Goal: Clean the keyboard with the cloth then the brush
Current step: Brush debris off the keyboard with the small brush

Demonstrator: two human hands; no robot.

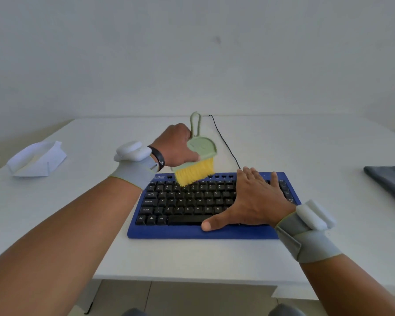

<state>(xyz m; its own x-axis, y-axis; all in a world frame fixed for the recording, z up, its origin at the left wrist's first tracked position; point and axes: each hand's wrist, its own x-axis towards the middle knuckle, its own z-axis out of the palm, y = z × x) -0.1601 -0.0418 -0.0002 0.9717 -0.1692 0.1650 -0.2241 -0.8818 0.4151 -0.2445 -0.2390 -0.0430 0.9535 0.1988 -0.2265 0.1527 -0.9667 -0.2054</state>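
Your left hand has its grip closed around the green body of the brush, fingers wrapped just below the looped handle, so the yellow bristles point down and meet the top-left key rows of the keyboard. Holding it that low on the body likely gives you firmer control over bristle pressure than the thin loop would. Your right hand grasps nothing: it lies flat with fingers spread over the right half of the keys, thumb reaching to the front edge near the space bar. Judged purpose: pinning the keyboard to the worktop so it doesn't slide under the strokes. Keyboard sits centred, blue frame, black keys, its cable trailing toward the back edge. A white folded cloth lies well apart at far left, untouched by either hand; a dark grey fabric item lies at far right, and which one served for wiping cannot be told. Judgement: the brush stage is in hand, near its start on the upper rows. The keys under your right palm will need that hand shifted before you can sweep them.
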